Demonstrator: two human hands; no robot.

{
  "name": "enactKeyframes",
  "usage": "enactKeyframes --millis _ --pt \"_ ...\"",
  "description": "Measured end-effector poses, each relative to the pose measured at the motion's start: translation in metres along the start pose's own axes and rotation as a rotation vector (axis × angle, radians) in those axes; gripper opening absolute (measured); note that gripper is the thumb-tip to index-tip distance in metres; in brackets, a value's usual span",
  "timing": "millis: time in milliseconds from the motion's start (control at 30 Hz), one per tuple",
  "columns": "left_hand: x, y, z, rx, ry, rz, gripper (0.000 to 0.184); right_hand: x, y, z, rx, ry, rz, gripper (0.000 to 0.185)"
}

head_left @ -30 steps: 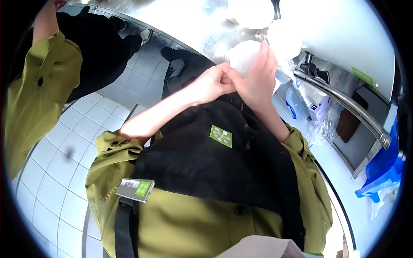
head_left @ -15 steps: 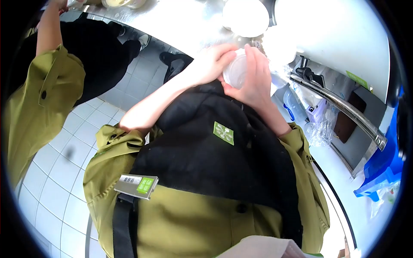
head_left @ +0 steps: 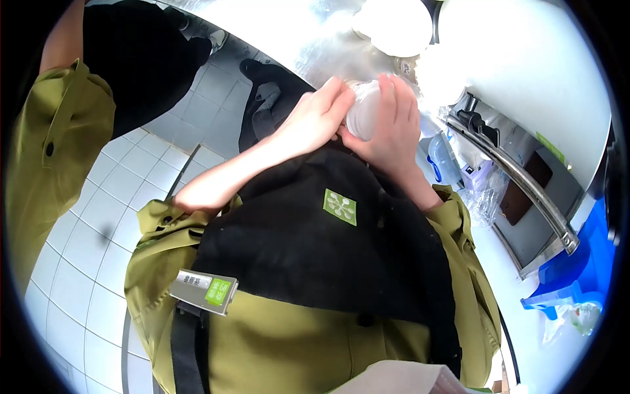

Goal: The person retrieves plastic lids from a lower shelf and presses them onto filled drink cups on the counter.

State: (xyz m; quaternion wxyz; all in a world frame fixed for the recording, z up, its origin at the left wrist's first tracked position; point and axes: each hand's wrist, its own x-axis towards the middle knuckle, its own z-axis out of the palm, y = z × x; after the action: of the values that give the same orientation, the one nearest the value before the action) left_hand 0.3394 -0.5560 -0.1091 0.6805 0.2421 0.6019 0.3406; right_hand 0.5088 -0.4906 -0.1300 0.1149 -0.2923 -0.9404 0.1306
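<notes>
Harsh white glare burned out the counter and washed over the container, while the apron read as near-black. Dark corners and a bluish fringe ringed the fisheye view, bending the tiles, where a smudge looked blurred.

Bare forearms stretch forward and converge, bringing two hands close together. The left hand angles inward, fingers bent, while the right hand points its fingers forward, thumb extended leftward.
</notes>
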Motion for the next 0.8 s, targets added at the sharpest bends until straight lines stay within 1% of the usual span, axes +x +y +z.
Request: enactKeyframes --millis 33,133,167,267,367,400,467,500,600,633,733,767,800 --pt "0.012 -0.018 0.007 0.176 0.113 0.173 0.027 0.0 0.0 -0.001 -0.005 0.002 -0.005 0.094" --pt "0.032 -0.035 0.016 0.206 0.232 0.502 0.026 0.003 -0.001 -0.001 0.007 0.013 -0.009 0.092" --pt "0.034 -0.038 0.018 0.226 0.235 0.471 0.025 0.003 -0.001 -0.002 0.014 0.015 -0.001 0.091" --pt "0.043 -0.043 0.021 0.09 0.213 0.55 0.025 0.005 -0.002 -0.006 0.052 -0.002 0.01 0.089" --pt "0.038 -0.032 0.008 0.262 0.139 0.502 0.022 0.004 0.002 -0.006 0.059 0.01 -0.021 0.086" --pt "0.029 -0.004 0.003 0.212 0.033 0.258 0.019 0.004 0.003 -0.009 0.031 0.0 -0.005 0.085" --pt "0.032 0.002 0.0 0.211 -0.001 0.235 0.016 0.006 -0.004 -0.006 -0.016 -0.038 0.034 0.082" --pt "0.04 -0.004 0.002 0.323 0.044 0.484 0.016 0.005 -0.004 -0.004 -0.029 -0.009 0.037 0.079" --pt "0.033 -0.009 0.001 0.298 0.006 0.253 0.016 0.006 -0.003 -0.005 -0.003 -0.058 0.021 0.08" --pt "0.036 -0.02 0.002 0.405 0.078 0.377 0.017 0.007 -0.004 -0.009 0.014 -0.091 0.024 0.079" --pt "0.032 -0.022 0.004 0.388 0.143 0.438 0.018 0.009 0.0 -0.011 -0.02 -0.055 -0.09 0.084" --pt "0.032 -0.023 0.005 0.397 0.173 0.427 0.018 0.009 0.001 -0.016 -0.048 -0.084 -0.114 0.083" --pt "0.031 -0.022 0.007 0.396 0.21 0.426 0.018 0.006 0.0 -0.022 -0.033 -0.047 -0.141 0.08"
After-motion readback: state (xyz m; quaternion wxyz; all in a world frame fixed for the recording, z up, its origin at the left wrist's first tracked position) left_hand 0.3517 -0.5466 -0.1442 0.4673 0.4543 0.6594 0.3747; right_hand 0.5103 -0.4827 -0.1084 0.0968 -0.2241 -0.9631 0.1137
